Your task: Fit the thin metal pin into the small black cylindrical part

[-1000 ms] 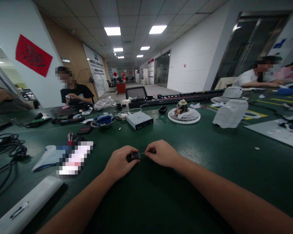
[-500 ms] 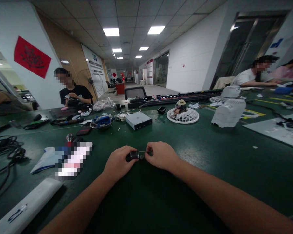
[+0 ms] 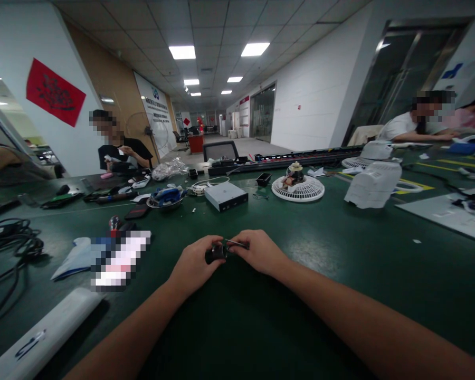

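My left hand (image 3: 193, 264) is closed around a small dark cylindrical part (image 3: 216, 254), held between thumb and fingers just above the green table (image 3: 237, 327). Pinched in my right hand (image 3: 257, 250) is a thin, dark, rod-like piece (image 3: 237, 243), one end of which reaches toward the cylinder's right end. The right fingertips are very close to the cylinder; whether they touch it I cannot tell. Ahead of both hands lies a grey optical disc drive (image 3: 226, 195).
A white fan grille with a motor (image 3: 296, 187) and a white plastic housing (image 3: 374, 184) stand right of the drive. To the left are a bowl with blue cloth (image 3: 166, 198), a blurred-out phone (image 3: 121, 264), black cables (image 3: 11, 243) and a long white case (image 3: 43, 335). Other people sit around the table.
My right hand has shifted slightly left, closer to the cylinder. The thin piece now slants, and the small round part between the hands is mostly covered. My left hand keeps its hold.
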`<state>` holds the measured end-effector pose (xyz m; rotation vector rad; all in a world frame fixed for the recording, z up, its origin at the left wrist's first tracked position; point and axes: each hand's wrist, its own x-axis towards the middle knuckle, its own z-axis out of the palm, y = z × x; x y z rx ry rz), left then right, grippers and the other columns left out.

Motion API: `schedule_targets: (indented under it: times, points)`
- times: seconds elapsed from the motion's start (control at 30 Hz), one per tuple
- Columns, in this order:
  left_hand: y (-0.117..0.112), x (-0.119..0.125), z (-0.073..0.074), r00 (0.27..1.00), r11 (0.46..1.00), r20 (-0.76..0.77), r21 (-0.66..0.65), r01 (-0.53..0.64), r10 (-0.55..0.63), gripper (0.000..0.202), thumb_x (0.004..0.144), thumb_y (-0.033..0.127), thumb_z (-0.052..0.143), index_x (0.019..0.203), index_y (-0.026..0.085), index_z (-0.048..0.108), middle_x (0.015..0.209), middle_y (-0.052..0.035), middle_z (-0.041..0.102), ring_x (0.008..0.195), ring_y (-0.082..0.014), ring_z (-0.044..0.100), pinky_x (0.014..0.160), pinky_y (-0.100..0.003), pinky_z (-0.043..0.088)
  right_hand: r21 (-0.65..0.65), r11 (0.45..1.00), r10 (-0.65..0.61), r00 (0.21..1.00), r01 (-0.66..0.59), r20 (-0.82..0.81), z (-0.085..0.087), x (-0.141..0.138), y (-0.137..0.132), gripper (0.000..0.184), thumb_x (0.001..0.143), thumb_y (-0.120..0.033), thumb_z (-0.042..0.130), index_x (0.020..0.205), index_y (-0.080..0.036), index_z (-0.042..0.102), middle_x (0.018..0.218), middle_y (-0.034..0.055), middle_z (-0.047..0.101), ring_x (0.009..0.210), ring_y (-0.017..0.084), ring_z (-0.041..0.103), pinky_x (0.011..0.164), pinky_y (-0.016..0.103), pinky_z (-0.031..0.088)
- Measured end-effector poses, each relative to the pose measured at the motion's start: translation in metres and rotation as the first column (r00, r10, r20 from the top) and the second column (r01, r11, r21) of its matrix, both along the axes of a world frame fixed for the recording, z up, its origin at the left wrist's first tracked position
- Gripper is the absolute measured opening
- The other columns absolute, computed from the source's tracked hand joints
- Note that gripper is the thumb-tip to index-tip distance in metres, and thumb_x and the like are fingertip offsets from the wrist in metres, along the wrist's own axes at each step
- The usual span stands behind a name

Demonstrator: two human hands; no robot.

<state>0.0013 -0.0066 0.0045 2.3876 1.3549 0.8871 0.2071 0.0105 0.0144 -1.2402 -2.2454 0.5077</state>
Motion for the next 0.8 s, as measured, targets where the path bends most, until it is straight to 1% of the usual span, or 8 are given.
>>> schedule_targets:
  times: [0.1,0.23,0.3,0.4,0.47,0.57,0.73,0.8]
  points:
    - [-0.0014,0.0010,-0.0018,0.998,0.999,0.021,-0.004,0.054,-0.054,0.048,0.074,0.020,0.074,0.118,0.024,0.056,0.109,-0.0035,0.067,0.098,-0.0210,0.065,0.088,-0.038,0.051,-0.022,1.000,0.021,0.998,-0.022,-0.060,0.0025,-0.0009,-0.0027,0.016,0.082,-0.024,0.064,0.095,-0.024,0.073,0.087,0.0008,0.071,0.077,0.015,0.062,0.067,0.025,0.043]
    - [-0.0034,0.0003,-0.0018,0.995,0.996,0.024,0.015,0.092,-0.092,0.046,0.074,0.020,0.073,0.117,0.024,0.057,0.110,-0.0037,0.067,0.099,-0.0205,0.064,0.089,-0.037,0.051,-0.075,0.997,-0.006,0.990,-0.005,-0.138,0.0027,-0.0036,-0.0053,0.014,0.077,-0.024,0.070,0.091,-0.022,0.072,0.077,-0.0013,0.069,0.067,0.012,0.060,0.060,0.023,0.040]
    - [-0.0039,-0.0002,-0.0011,0.994,0.994,0.025,0.030,0.104,-0.105,0.043,0.075,0.021,0.074,0.115,0.024,0.058,0.109,-0.0033,0.067,0.098,-0.0200,0.065,0.088,-0.036,0.052,-0.106,0.994,-0.025,0.984,0.007,-0.177,0.0020,-0.0037,-0.0052,0.012,0.076,-0.024,0.071,0.088,-0.021,0.073,0.075,-0.0016,0.069,0.067,0.012,0.060,0.060,0.023,0.041]
    - [-0.0045,0.0001,-0.0001,0.995,0.995,0.044,0.058,0.083,-0.085,0.043,0.074,0.021,0.075,0.113,0.024,0.059,0.108,-0.0027,0.067,0.097,-0.0195,0.065,0.087,-0.034,0.053,-0.147,0.989,-0.036,0.974,0.003,-0.224,0.0011,-0.0025,-0.0041,0.011,0.077,-0.025,0.069,0.087,-0.021,0.074,0.075,-0.0014,0.071,0.070,0.013,0.061,0.063,0.024,0.042]
    - [-0.0050,0.0010,0.0005,0.996,0.996,0.059,0.068,0.066,-0.070,0.043,0.074,0.021,0.076,0.113,0.023,0.059,0.108,-0.0029,0.068,0.096,-0.0197,0.066,0.087,-0.035,0.053,-0.140,0.990,-0.041,0.969,0.007,-0.242,0.0007,-0.0017,-0.0032,0.010,0.077,-0.024,0.069,0.085,-0.021,0.074,0.075,-0.0014,0.070,0.069,0.013,0.061,0.064,0.024,0.042]
    - [-0.0058,0.0026,0.0012,0.995,0.997,0.077,0.058,0.059,-0.063,0.042,0.074,0.022,0.075,0.113,0.022,0.059,0.107,-0.0036,0.068,0.096,-0.0202,0.066,0.088,-0.035,0.053,-0.095,0.995,-0.052,0.968,0.029,-0.247,-0.0001,-0.0013,-0.0017,0.007,0.077,-0.024,0.069,0.080,-0.021,0.074,0.073,-0.0015,0.068,0.069,0.013,0.059,0.063,0.024,0.040]
    - [-0.0065,0.0029,0.0000,0.994,0.996,0.083,0.054,0.068,-0.072,0.042,0.074,0.020,0.075,0.113,0.023,0.059,0.108,-0.0027,0.068,0.096,-0.0193,0.066,0.087,-0.034,0.053,-0.057,0.997,0.044,0.971,-0.059,-0.235,-0.0007,-0.0023,-0.0023,0.003,0.076,-0.020,0.069,0.078,-0.019,0.071,0.077,-0.0014,0.064,0.070,0.012,0.056,0.063,0.023,0.040]
    - [-0.0068,0.0022,-0.0003,0.993,0.994,0.074,0.061,0.088,-0.092,0.041,0.074,0.019,0.075,0.112,0.023,0.059,0.108,-0.0022,0.068,0.096,-0.0187,0.066,0.087,-0.033,0.053,-0.066,0.997,0.027,0.972,-0.043,-0.232,-0.0002,-0.0037,-0.0048,0.003,0.075,-0.020,0.070,0.077,-0.018,0.068,0.074,-0.0020,0.063,0.068,0.011,0.055,0.061,0.023,0.040]
